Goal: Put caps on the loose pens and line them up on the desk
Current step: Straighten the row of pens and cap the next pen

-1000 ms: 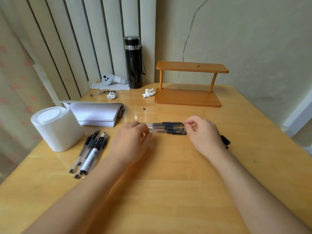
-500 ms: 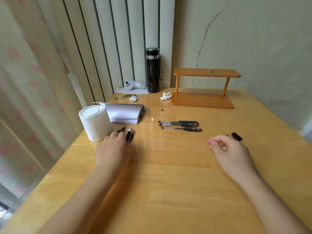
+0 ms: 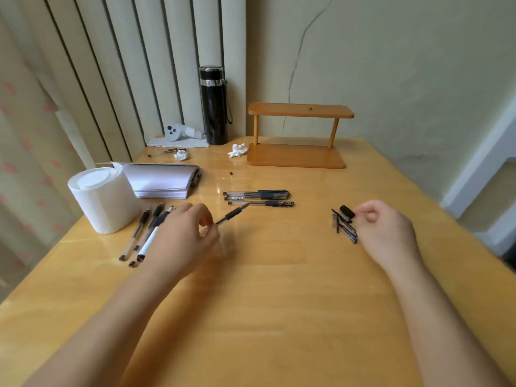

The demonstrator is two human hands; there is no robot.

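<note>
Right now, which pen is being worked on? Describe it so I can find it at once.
Start at the white paper roll on the desk's left side; uncapped pens lie fanned beside it. Just right of them, the left hand holds one pen off the desk, bare tip pointing toward the capped pens lined up mid-desk. It alone is lifted.

The left hand covers the rear of the uncapped pen it pinches and the near parts of the loose pens at its nine o'clock, so their exact count cannot be told. The right hand is curled and motion-blurred, hiding whether its fingertips touch the small black caps at its nine o'clock. Both forearms run off the bottom edge, and the tabletop is cut at the lower corners.
</note>
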